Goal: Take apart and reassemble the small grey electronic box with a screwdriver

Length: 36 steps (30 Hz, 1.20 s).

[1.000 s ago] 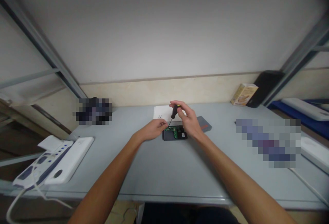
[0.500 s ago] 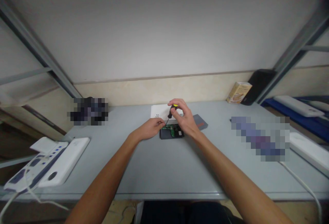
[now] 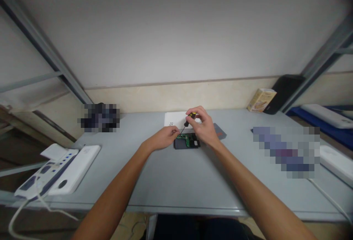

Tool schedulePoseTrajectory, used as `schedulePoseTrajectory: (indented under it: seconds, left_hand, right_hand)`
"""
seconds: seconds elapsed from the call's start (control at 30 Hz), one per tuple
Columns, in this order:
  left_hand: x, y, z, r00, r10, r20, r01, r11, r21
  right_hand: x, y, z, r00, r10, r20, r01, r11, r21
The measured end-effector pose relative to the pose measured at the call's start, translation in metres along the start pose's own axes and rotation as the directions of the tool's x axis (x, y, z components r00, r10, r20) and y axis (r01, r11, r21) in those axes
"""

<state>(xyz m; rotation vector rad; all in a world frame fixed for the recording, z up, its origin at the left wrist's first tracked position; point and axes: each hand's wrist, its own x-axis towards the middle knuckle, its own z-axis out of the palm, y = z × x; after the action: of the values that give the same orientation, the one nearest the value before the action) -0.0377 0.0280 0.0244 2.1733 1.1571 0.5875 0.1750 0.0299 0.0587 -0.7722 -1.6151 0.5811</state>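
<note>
My right hand is closed around the black and yellow handle of a screwdriver. The screwdriver tilts, its thin shaft running down and left to the upper left of an opened dark electronic device. A green circuit board shows inside that device, which lies flat on the desk. My left hand is at the device's upper left corner, fingertips pinched together beside the screwdriver tip. Whatever those fingers hold is too small to make out. Partly behind my right hand lies a flat grey piece.
Behind the device is a white sheet with black dots. A power strip and a white slab-shaped device sit on the grey desk at left. A yellow box leans near a black case at back right.
The whole view has shifted, so things appear slightly further right. The screwdriver leans over more to the right. Both hands stay at the device.
</note>
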Motion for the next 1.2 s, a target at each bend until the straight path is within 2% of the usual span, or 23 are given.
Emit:
schedulePoseTrajectory:
  seconds: [0.17, 0.33, 0.53, 0.67, 0.73, 0.83, 0.9, 1.03, 1.2]
  left_hand:
    - [-0.0006, 0.0013, -0.0003, 1.0, 0.013, -0.004, -0.013, 1.0, 0.002]
    - [0.0007, 0.0043, -0.0005, 1.0, 0.012, 0.003, -0.012, 0.999, 0.033]
    - [0.001, 0.0039, -0.0002, 1.0, 0.014, 0.0, -0.014, 0.999, 0.04]
    - [-0.0001, 0.0036, -0.0009, 1.0, -0.002, 0.011, 0.002, 1.0, 0.002]
    - [-0.0003, 0.0032, -0.0012, 1.0, -0.016, 0.018, 0.016, 1.0, -0.025]
    - [-0.0002, 0.0019, -0.0009, 1.0, -0.019, 0.016, 0.02, 0.999, -0.041]
    - [0.0001, 0.0008, -0.0002, 1.0, -0.018, 0.009, 0.019, 0.999, -0.04]
    - [0.0003, 0.0003, 0.0019, 1.0, -0.023, 0.0, 0.023, 0.999, -0.033]
    - [0.0008, 0.0003, 0.0062, 0.998, -0.035, -0.05, 0.034, 0.999, -0.008]
  right_hand:
    - [0.0, 0.0008, 0.0014, 0.995, 0.045, 0.091, -0.053, 0.995, 0.088]
    - [-0.0009, -0.001, 0.0031, 0.999, 0.051, 0.01, -0.052, 0.998, 0.047]
    - [-0.0013, 0.0018, -0.0005, 0.989, 0.1, 0.111, -0.118, 0.978, 0.172]
    - [0.0004, 0.0029, -0.0003, 0.997, 0.082, 0.003, -0.082, 0.994, 0.077]
    - [0.0015, 0.0042, -0.0003, 0.995, 0.097, 0.026, -0.099, 0.988, 0.121]
    - [0.0021, 0.005, -0.0008, 0.985, 0.125, 0.123, -0.152, 0.957, 0.249]
    - [0.002, 0.0041, -0.0013, 0.984, 0.134, 0.117, -0.158, 0.959, 0.233]
    - [0.0026, 0.003, -0.0019, 0.988, 0.152, 0.023, -0.154, 0.98, 0.122]
    - [0.0038, 0.0057, -0.0032, 0.982, 0.157, 0.108, -0.181, 0.946, 0.269]
